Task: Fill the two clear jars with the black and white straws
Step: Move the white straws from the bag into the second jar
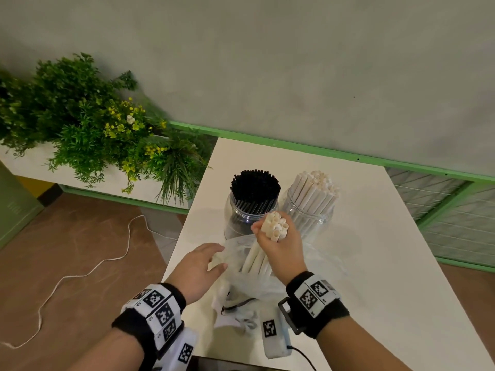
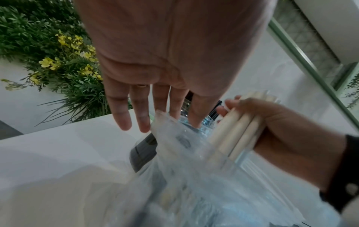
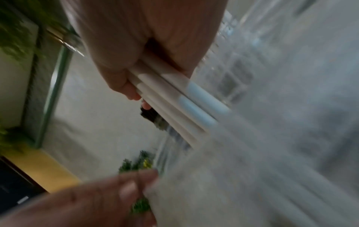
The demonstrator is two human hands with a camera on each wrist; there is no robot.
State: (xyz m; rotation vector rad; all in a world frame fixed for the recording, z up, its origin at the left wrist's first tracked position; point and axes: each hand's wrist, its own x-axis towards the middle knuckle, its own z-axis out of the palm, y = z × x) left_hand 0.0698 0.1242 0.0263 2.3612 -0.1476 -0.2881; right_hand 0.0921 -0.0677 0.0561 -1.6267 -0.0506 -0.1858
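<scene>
Inside the clear bag (image 1: 241,279), lower ends of white straws (image 1: 276,227) blur

Both forearms are bare, with no sleeves. The left wrist carries a black wristband (image 1: 150,314) wrapped in white blocks printed with black square marker codes, and a white strap (image 1: 184,349) with another such code hangs below it. The right wrist carries a matching black wristband (image 1: 318,303) with a white block showing two square codes and a black rectangular buckle (image 1: 288,314) at its side. A ring (image 2: 142,85) sits on one finger of the left hand (image 1: 197,269).
</scene>
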